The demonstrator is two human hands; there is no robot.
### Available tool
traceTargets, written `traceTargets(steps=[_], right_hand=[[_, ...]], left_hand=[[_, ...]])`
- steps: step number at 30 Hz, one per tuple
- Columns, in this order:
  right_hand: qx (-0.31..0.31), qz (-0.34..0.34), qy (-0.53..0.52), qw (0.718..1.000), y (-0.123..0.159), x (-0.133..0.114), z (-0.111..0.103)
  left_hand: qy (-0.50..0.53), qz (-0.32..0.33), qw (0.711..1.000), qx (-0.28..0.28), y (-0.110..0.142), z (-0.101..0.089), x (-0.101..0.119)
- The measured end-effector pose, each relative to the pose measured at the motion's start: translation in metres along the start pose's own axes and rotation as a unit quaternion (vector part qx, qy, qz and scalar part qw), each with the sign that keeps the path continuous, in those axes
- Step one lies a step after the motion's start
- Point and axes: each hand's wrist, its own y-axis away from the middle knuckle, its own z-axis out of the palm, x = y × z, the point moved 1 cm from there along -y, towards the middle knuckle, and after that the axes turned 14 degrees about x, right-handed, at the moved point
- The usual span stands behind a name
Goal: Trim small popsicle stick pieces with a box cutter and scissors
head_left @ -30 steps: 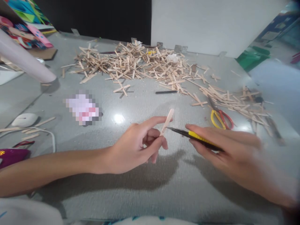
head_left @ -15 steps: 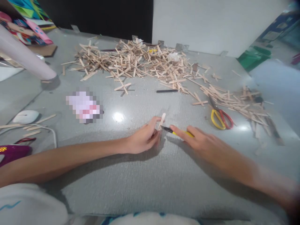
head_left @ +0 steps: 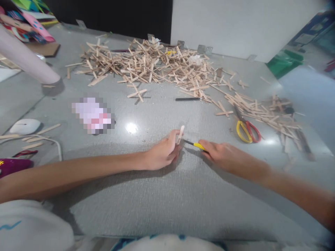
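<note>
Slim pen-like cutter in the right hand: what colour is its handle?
Yellow where the slim cutter's handle shows beyond the right hand, seen in the head view.

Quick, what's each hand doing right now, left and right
Left hand: closed, holding a wooden craft stick upright at a tilt.
Right hand: closed around a yellow-and-black craft knife.

Left hand [head_left: 162, 153] holds a stick [head_left: 181, 131], right hand [head_left: 222, 155] a knife [head_left: 199, 146].
</note>
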Motion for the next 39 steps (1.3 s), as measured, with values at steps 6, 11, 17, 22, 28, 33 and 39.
traceTargets(steps=[6, 11, 17, 22, 28, 33, 39], right_hand=[[0.011, -0.034, 0.101, 0.994, 0.011, -0.017, -0.018], [0.032, -0.043, 0.086, 0.995, 0.012, -0.007, 0.003], [0.007, 0.018, 0.072, 0.997, 0.016, -0.036, -0.011], [0.014, -0.014, 0.171, 0.985, 0.014, -0.038, -0.005], [0.02, -0.023, 0.072, 0.997, 0.013, -0.015, 0.012], [0.009, 0.028, 0.017, 0.999, 0.021, -0.033, -0.011], [0.024, -0.034, 0.116, 0.992, 0.011, -0.014, 0.008]], left_hand=[[-0.105, -0.001, 0.994, -0.026, 0.004, 0.001, 0.002], [-0.145, 0.009, 0.989, -0.014, 0.006, 0.004, 0.001], [-0.185, 0.046, 0.982, -0.006, 0.009, 0.007, -0.002], [-0.193, 0.065, 0.979, 0.009, 0.012, 0.008, -0.003], [-0.196, 0.056, 0.979, 0.013, 0.011, 0.008, -0.002], [-0.2, 0.079, 0.977, 0.006, 0.011, 0.007, -0.001], [-0.185, 0.063, 0.981, 0.005, 0.011, 0.007, -0.001]])
